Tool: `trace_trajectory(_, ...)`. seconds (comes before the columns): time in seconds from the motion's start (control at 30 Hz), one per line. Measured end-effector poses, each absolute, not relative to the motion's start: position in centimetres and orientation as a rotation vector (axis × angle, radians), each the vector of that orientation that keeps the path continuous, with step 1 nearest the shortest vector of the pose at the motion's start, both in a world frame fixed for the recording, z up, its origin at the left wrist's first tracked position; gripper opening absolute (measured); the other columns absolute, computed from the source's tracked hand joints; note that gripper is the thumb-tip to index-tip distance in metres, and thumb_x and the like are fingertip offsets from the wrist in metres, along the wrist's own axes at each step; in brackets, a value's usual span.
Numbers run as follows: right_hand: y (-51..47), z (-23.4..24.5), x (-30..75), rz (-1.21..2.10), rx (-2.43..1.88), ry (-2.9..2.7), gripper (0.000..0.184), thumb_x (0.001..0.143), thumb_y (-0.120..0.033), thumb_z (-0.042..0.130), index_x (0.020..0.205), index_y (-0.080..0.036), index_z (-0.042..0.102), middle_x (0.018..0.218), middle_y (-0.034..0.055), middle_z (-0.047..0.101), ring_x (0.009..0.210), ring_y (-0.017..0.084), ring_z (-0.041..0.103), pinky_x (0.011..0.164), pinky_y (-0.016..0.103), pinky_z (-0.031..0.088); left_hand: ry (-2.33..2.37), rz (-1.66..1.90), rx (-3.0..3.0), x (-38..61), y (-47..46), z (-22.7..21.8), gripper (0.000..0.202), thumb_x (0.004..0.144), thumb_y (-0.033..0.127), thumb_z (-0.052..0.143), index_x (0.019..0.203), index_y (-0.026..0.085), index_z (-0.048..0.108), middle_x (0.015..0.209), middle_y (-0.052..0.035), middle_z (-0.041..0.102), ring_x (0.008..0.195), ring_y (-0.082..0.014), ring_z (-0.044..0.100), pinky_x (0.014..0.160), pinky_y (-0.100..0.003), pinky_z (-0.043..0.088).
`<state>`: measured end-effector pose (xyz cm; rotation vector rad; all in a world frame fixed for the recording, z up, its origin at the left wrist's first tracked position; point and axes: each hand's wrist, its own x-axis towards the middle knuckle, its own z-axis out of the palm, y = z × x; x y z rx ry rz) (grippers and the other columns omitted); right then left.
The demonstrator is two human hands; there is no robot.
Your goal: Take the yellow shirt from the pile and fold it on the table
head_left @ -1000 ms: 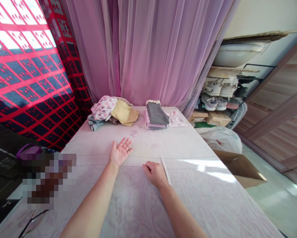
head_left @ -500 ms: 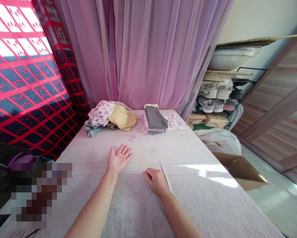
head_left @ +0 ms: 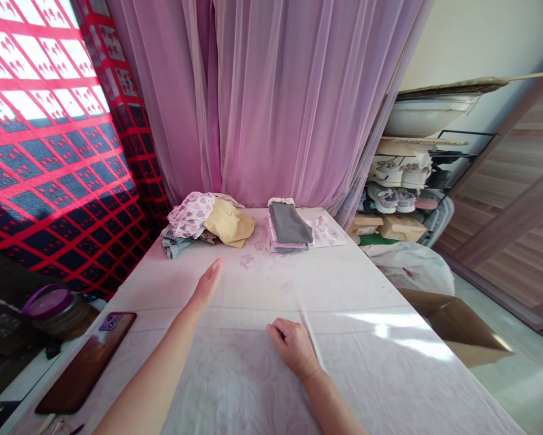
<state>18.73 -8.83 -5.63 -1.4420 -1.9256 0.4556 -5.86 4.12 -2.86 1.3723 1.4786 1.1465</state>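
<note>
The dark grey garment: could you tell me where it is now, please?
In the head view, the dark grey garment tops the folded stack, right of the yellow garment and before the purple curtain.

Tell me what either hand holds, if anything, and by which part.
Nothing is seen held: the left hand is extended; the right hand is curled, its inside partly hidden.

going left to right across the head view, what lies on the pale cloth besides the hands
phone → loose clothes pile → neatly folded stack → flat pale printed fabric
</note>
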Motion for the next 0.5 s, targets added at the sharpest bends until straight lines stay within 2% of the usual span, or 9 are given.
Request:
trace_trajectory(0.1, -8.8, -5.7, 18.7, 0.462, -1.443, -1.915, 0.038, 0.091, -0.034, 0.042, 0.055, -0.02, 0.044, 0.051, -0.0025, 0.049, 0.05, 0.01, 0.041, 0.054, 0.025, 0.024, 2.007, 0.62, 1.874, -8.4, 4.3, -3.3, 0.072, 0.086, 0.06, 0.046, 0.143, 0.017, 0.049, 0.16, -0.0135, 0.03, 0.151, -0.0345, 0.014, 0.121, -0.057, 0.006)
trace_trajectory(0.2, -8.8, -5.8, 18.7, 0.458, -1.439, -1.916, 0.038, 0.091, -0.034, 0.043, 0.056, -0.02, 0.044, 0.051, -0.0025, 0.05, 0.05, 0.01, 0.042, 0.054, 0.025, 0.024, 2.181, 0.137, 2.0, -9.8, 3.6, -4.0, 0.077, 0.089, 0.062, 0.037, 0.152, 0.017, 0.035, 0.163, -0.0142, 0.022, 0.15, -0.0349, 0.016, 0.119, -0.06, 0.009)
trace_trajectory(0.3, -8.9, -5.8, 18.7, 0.453, -1.433, -1.92, 0.038, 0.092, -0.034, 0.042, 0.056, -0.02, 0.044, 0.052, -0.0024, 0.05, 0.05, 0.01, 0.043, 0.054, 0.024, 0.024, 2.201, 0.011, 2.036, -10.0, 3.0, -4.3, 0.077, 0.092, 0.062, 0.03, 0.155, 0.018, 0.028, 0.164, -0.0123, 0.017, 0.151, -0.0325, 0.015, 0.118, -0.059, 0.013)
trace_trajectory(0.5, -9.2, -5.7, 18.9, 0.465, -1.434, -1.935, 0.038, 0.093, -0.035, 0.041, 0.058, -0.02, 0.045, 0.053, -0.0023, 0.05, 0.051, 0.01, 0.044, 0.055, 0.025, 0.025, 2.198, -0.036, 2.061, -9.8, 2.7, -4.0, 0.073, 0.094, 0.06, 0.028, 0.155, 0.02, 0.027, 0.164, -0.0103, 0.018, 0.151, -0.0301, 0.016, 0.118, -0.058, 0.014)
